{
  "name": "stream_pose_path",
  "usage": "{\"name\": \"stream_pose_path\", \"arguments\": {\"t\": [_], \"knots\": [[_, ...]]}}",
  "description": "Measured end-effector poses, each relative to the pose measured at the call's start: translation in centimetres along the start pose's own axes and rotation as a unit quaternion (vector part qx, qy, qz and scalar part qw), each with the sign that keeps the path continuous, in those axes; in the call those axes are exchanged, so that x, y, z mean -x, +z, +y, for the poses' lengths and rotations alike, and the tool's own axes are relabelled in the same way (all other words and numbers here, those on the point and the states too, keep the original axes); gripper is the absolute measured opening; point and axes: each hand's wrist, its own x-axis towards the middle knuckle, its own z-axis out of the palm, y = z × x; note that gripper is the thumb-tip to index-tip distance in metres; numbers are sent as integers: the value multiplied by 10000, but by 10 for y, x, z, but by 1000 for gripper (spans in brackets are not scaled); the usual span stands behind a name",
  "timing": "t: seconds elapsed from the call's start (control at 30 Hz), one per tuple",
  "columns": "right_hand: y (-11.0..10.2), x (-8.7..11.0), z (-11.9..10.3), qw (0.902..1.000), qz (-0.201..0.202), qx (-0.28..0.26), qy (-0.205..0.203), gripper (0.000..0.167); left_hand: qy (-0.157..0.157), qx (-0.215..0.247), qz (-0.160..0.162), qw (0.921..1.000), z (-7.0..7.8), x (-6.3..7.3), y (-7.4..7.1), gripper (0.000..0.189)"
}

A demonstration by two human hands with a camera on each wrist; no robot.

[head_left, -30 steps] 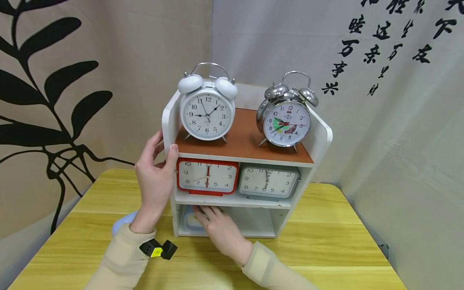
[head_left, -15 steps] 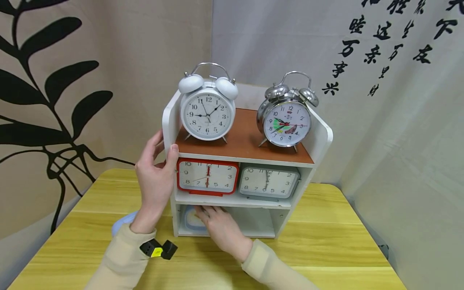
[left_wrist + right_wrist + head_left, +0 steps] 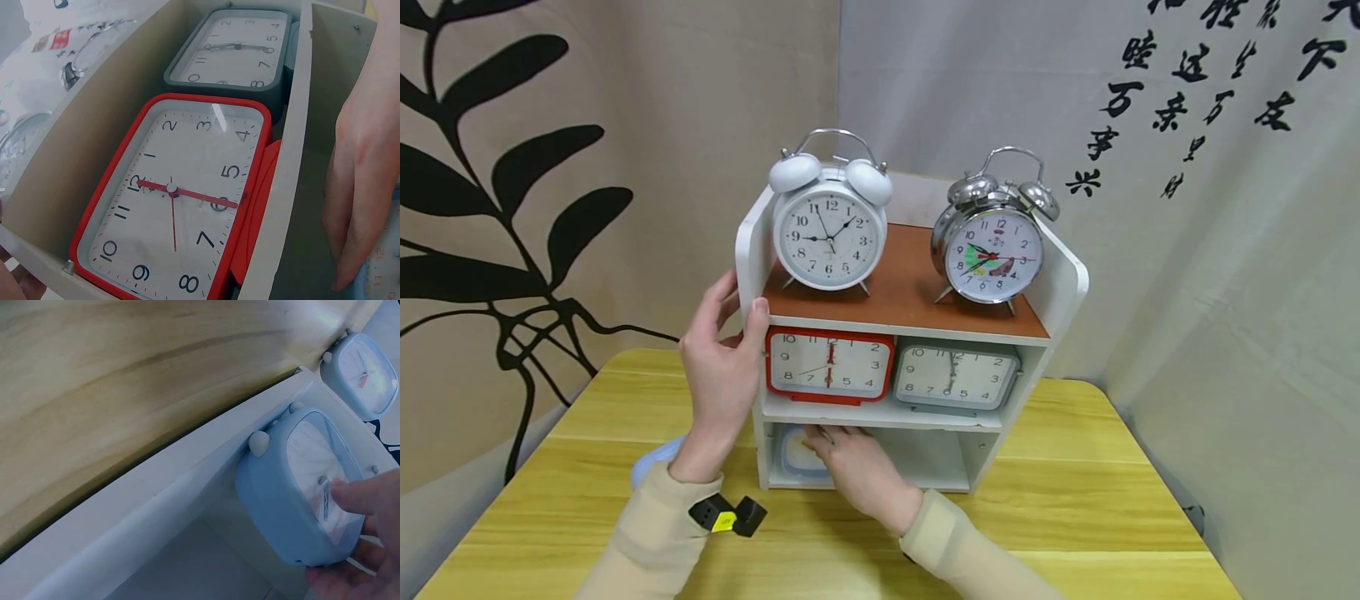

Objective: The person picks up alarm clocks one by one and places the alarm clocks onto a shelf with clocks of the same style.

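Note:
A white shelf unit (image 3: 1060, 292) stands on the wooden table. My left hand (image 3: 722, 375) grips its left side panel, thumb at the front edge and fingers on the outer side. Inside the lowest compartment, at the left, is a light blue alarm clock (image 3: 281, 494) with small feet. My right hand (image 3: 369, 550) holds this clock, thumb on its face and fingers around its edge; the head view hides part of it. Above, a red clock (image 3: 829, 365) and a grey-green clock (image 3: 957, 375) fill the middle compartment.
On the brown top board (image 3: 910, 275) stand a white twin-bell clock (image 3: 831, 233) and a silver twin-bell clock (image 3: 992, 254). Another light blue clock (image 3: 365, 372) stands on the table (image 3: 1075, 500) outside the shelf's left side, partly behind my left wrist.
My right hand has shifted slightly to the right inside the bottom compartment, and more of the light blue clock's face shows. The left hand and the shelf unit stay still.

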Motion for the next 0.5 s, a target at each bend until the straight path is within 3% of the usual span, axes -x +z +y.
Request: {"name": "stream_pose_path", "arguments": {"t": [0.5], "knots": [[-1, 0, 0, 9995, -306, -24, -19, 40, -23, 4, 23, 10000, 1, 0, 1, 44]]}}
